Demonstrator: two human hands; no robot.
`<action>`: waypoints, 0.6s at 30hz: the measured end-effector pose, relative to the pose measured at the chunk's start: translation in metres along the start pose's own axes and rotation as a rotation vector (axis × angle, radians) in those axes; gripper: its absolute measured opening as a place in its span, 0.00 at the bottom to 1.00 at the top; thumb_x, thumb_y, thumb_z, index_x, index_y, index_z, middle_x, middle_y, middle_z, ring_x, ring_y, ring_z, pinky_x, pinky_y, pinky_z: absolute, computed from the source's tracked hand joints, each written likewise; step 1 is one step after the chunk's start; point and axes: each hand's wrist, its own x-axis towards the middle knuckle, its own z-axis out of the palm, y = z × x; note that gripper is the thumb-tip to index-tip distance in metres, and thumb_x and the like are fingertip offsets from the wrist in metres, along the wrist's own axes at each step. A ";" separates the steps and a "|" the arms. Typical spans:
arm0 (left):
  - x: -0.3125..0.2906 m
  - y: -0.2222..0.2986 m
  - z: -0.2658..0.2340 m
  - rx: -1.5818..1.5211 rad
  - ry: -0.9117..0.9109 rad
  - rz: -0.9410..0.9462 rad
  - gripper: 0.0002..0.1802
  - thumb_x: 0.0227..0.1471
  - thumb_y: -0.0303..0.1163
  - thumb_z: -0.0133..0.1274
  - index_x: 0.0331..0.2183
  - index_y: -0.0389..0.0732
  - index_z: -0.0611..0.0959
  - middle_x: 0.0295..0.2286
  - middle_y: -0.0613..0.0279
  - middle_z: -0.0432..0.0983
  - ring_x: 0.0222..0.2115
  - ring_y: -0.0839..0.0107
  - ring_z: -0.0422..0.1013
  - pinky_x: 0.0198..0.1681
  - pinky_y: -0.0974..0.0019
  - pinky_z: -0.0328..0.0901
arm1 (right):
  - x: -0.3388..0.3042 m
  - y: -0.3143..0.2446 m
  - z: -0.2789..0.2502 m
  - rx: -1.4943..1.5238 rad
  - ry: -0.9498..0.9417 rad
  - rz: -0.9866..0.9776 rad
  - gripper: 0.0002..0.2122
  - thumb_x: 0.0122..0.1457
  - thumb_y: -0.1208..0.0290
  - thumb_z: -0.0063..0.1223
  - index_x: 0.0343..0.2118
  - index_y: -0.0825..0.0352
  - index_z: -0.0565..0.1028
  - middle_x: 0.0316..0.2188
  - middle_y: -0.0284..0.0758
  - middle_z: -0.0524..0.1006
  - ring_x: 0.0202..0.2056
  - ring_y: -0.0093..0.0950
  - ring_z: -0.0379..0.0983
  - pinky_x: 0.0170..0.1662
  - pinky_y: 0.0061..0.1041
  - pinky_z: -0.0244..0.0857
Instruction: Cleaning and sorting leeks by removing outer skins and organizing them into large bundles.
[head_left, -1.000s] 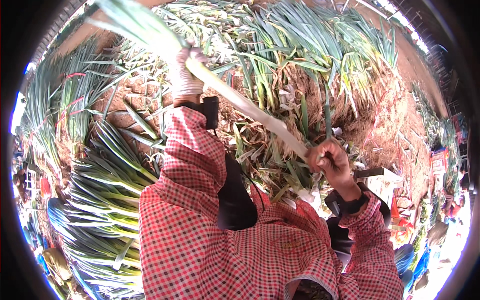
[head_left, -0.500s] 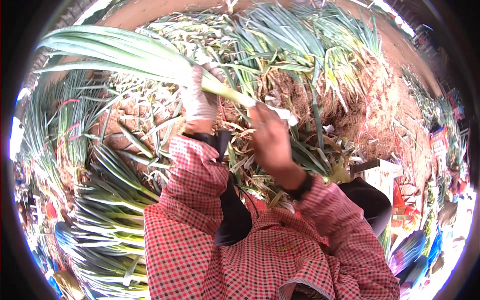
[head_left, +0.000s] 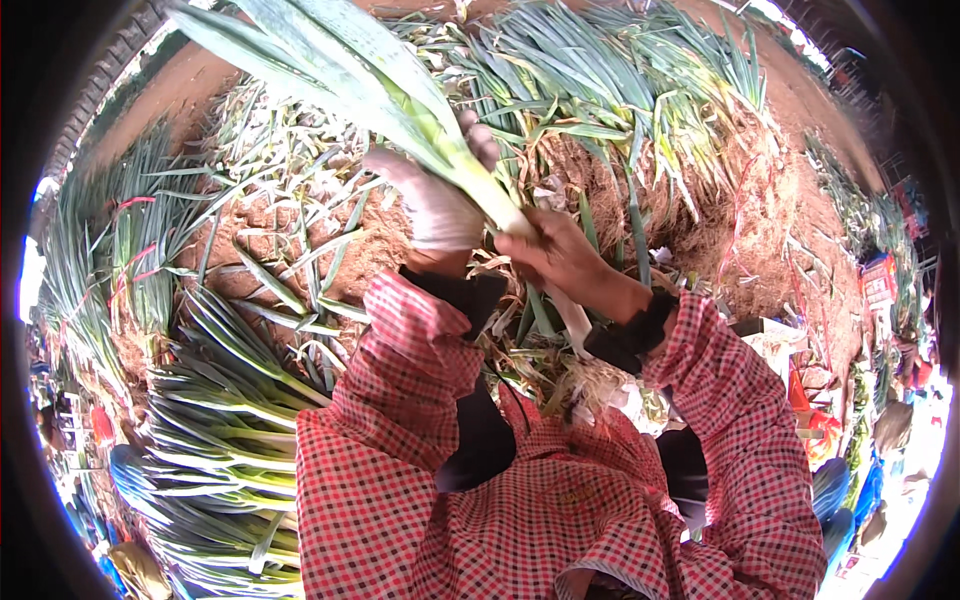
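Observation:
A long leek slants across in front of me, its broad green leaves spread toward the upper left. My left hand, in a pale glove, is closed round it where the leaves meet the stem. Lower down, my bare right hand grips the stem, the thumb lying across it. Below the right hand a pale stem runs down to a tuft of roots near my lap. Whether that is the same leek is hidden by the hand.
Leeks lie in a row at my left. A tied bundle stands farther out. A large pile of leeks with earthy roots lies ahead. Loose leaves and peelings cover the ground. A pale box sits at the right.
The leek's leaves now point up more steeply and reach the top edge. My right hand has moved right and slightly down, now thumb across the stem. Roots show near my lap.

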 end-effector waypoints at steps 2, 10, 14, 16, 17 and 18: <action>-0.008 -0.010 -0.003 0.068 0.010 -0.128 0.44 0.24 0.71 0.49 0.33 0.41 0.73 0.19 0.64 0.67 0.16 0.73 0.62 0.18 0.74 0.59 | 0.007 0.002 -0.001 -0.290 0.219 -0.191 0.16 0.53 0.61 0.49 0.26 0.73 0.67 0.14 0.40 0.65 0.16 0.28 0.63 0.22 0.30 0.56; 0.013 0.012 -0.019 -0.257 -0.267 -0.077 0.28 0.40 0.59 0.46 0.36 0.46 0.73 0.15 0.71 0.64 0.10 0.81 0.56 0.11 0.78 0.54 | 0.001 0.003 -0.003 -0.656 0.290 -0.607 0.06 0.54 0.72 0.43 0.32 0.68 0.68 0.23 0.43 0.71 0.24 0.41 0.68 0.26 0.32 0.62; 0.028 0.030 -0.030 -0.350 -0.478 -0.064 0.31 0.38 0.58 0.49 0.35 0.40 0.74 0.18 0.70 0.67 0.12 0.83 0.59 0.14 0.79 0.57 | -0.010 0.002 -0.007 -0.591 0.270 -0.593 0.06 0.51 0.73 0.47 0.31 0.67 0.70 0.25 0.42 0.72 0.25 0.37 0.70 0.27 0.30 0.64; 0.034 0.040 -0.038 -0.256 -0.344 0.032 0.30 0.39 0.58 0.49 0.35 0.41 0.74 0.17 0.71 0.65 0.12 0.83 0.58 0.13 0.79 0.57 | -0.016 0.001 -0.011 -0.563 0.238 -0.512 0.08 0.49 0.72 0.51 0.33 0.67 0.70 0.27 0.41 0.73 0.26 0.35 0.72 0.28 0.29 0.65; 0.037 0.044 -0.042 -0.208 -0.277 0.078 0.30 0.39 0.58 0.48 0.35 0.41 0.73 0.16 0.72 0.63 0.11 0.83 0.58 0.13 0.79 0.57 | -0.019 0.000 -0.012 -0.558 0.225 -0.568 0.10 0.48 0.71 0.52 0.34 0.66 0.71 0.28 0.41 0.74 0.27 0.35 0.72 0.28 0.28 0.66; 0.035 0.047 -0.038 -0.092 -0.041 0.159 0.29 0.40 0.59 0.46 0.33 0.43 0.72 0.14 0.74 0.60 0.11 0.83 0.56 0.13 0.78 0.56 | -0.022 0.000 -0.014 -0.554 0.214 -0.625 0.12 0.47 0.71 0.54 0.35 0.66 0.71 0.29 0.41 0.74 0.27 0.34 0.73 0.29 0.28 0.66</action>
